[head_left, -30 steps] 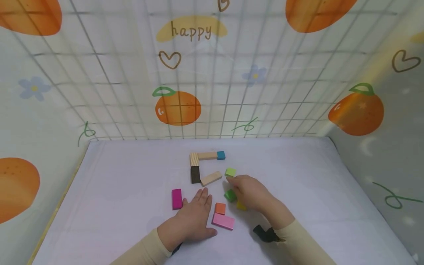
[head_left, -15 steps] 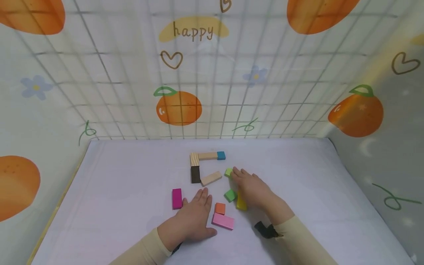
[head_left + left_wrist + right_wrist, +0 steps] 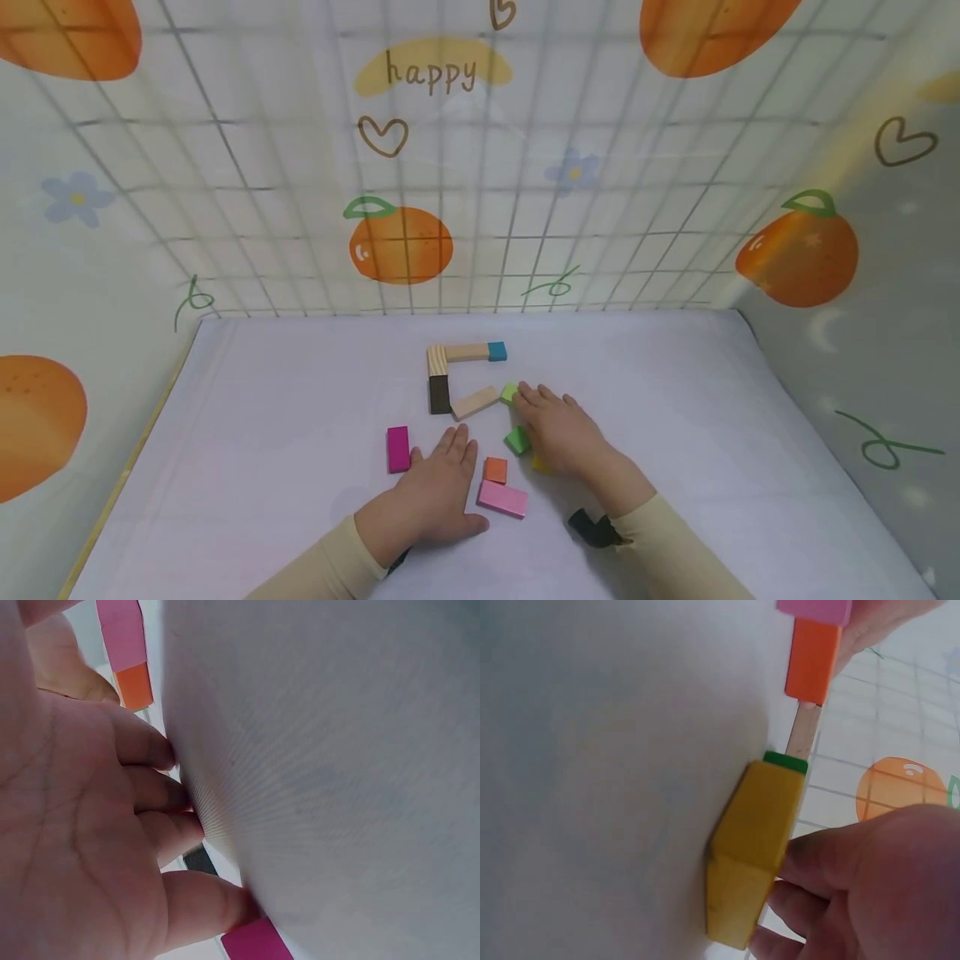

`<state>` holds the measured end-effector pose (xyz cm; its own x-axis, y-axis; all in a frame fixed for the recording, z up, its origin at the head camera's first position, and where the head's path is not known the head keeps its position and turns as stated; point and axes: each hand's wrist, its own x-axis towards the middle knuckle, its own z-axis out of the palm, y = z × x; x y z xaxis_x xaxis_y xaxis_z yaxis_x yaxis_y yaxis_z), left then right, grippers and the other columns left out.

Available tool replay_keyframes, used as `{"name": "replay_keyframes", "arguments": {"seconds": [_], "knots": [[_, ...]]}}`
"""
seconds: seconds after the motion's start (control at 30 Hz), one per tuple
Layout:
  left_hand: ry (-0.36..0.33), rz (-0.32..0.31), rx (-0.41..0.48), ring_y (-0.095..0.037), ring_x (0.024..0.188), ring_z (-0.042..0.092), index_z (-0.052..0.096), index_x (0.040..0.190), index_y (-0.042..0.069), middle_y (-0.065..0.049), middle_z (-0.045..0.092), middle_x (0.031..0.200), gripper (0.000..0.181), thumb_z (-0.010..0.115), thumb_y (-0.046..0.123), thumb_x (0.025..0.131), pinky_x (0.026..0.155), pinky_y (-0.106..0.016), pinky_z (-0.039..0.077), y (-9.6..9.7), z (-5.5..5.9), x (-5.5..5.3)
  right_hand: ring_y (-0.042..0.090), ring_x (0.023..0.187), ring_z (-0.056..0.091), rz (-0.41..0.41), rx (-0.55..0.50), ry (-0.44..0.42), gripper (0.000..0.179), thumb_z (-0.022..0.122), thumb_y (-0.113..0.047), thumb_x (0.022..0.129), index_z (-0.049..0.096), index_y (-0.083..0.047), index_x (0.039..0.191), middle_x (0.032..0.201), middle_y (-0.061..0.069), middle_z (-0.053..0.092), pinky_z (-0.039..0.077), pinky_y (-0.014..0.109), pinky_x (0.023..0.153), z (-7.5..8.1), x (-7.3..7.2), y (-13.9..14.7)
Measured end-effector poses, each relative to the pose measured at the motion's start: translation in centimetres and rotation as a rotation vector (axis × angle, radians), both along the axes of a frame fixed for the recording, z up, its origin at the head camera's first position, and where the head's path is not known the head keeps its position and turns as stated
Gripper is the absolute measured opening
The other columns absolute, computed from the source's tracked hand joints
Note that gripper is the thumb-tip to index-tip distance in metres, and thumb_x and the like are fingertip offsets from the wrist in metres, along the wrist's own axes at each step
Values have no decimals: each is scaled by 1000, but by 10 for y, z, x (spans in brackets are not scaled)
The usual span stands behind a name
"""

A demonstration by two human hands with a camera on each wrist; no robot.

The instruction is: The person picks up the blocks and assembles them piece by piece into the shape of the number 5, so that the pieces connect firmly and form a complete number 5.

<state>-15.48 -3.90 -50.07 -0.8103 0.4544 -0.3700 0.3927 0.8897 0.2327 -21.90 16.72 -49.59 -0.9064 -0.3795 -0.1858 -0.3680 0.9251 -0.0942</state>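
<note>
My left hand [image 3: 435,492] rests on the white tabletop with fingers extended. Its thumb-side and little-finger side lie between a magenta block [image 3: 398,450] and a pink block [image 3: 502,499], with an orange block [image 3: 495,470] touching the pink one. My right hand [image 3: 562,429] reaches over from the right, its fingertips against a small light green block [image 3: 509,393]. That block sits at the right end of a slanted plain wooden block [image 3: 476,402]. Under the right hand are a green block [image 3: 517,440] and a yellow block [image 3: 754,832], the yellow one mostly hidden in the head view.
Farther back, a striped wooden block [image 3: 437,360], a dark block [image 3: 438,394], a plain wooden block [image 3: 467,352] and a blue block [image 3: 497,351] form a corner shape. A printed curtain [image 3: 480,167] hangs behind the table.
My right hand's fingers have straightened from a curled pose and shifted left. The light green block has slid left to the slanted wooden block's end. The left hand stays put.
</note>
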Motion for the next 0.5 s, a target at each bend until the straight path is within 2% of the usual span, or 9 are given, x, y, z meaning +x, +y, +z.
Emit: {"name": "replay_keyframes", "arguments": {"seconds": [0.5], "knots": [[-5,4,-5,-28,147,11,25,150,14,-8,13,159,102,64,68,73,101,-66,31,0,-6,-2,34,139,33,22,-34,37,51,52,-26,96,40,-13,144,152,5,34,31,60,106,2,3,-1]]}}
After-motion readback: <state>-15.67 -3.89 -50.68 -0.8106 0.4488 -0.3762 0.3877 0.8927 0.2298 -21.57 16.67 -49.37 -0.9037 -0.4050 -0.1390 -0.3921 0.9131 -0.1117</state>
